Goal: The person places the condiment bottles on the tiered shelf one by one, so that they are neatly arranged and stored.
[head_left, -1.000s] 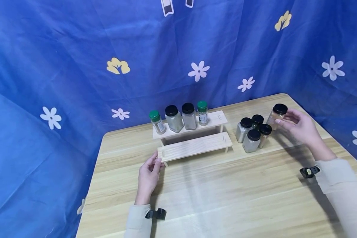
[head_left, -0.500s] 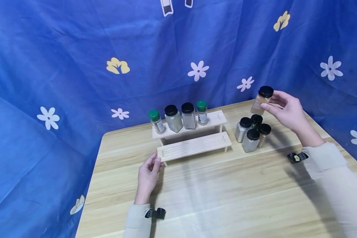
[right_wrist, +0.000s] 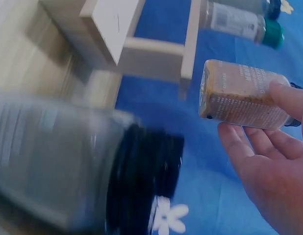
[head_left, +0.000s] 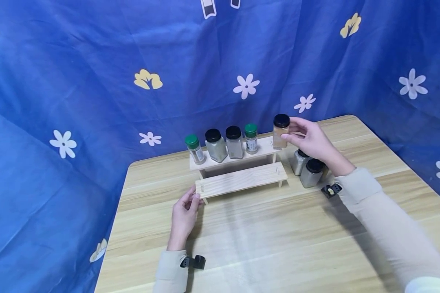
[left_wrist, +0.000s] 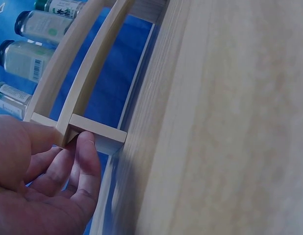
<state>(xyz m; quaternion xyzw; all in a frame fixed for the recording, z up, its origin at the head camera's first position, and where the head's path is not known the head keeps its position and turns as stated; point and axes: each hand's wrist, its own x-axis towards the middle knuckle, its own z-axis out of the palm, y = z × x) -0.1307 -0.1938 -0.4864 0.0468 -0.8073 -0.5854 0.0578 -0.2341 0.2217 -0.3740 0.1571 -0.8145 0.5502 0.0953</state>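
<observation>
My right hand (head_left: 309, 138) grips a black-lidded spice jar (head_left: 280, 136) of orange-brown powder at the right end of the upper shelf. In the right wrist view the jar (right_wrist: 239, 93) has printed lettering, and its base is apart from the shelf end. My left hand (head_left: 184, 213) pinches the left end of the lower wooden shelf (head_left: 242, 179); in the left wrist view the thumb and fingers (left_wrist: 88, 161) close on its corner by the leg. On the upper shelf (head_left: 223, 162) stand two black-lidded jars (head_left: 215, 146) between two green-capped shakers (head_left: 251, 140).
Black-lidded jars (head_left: 310, 174) cluster on the wooden table (head_left: 260, 244) right of the rack, partly hidden under my right forearm. One such jar (right_wrist: 53, 161) looms blurred in the right wrist view. A blue patterned cloth (head_left: 205, 61) hangs behind the table.
My right hand has carried the jar of powder up over the cluster and leftward to the upper shelf's right end. The left hand stays on the lower shelf.
</observation>
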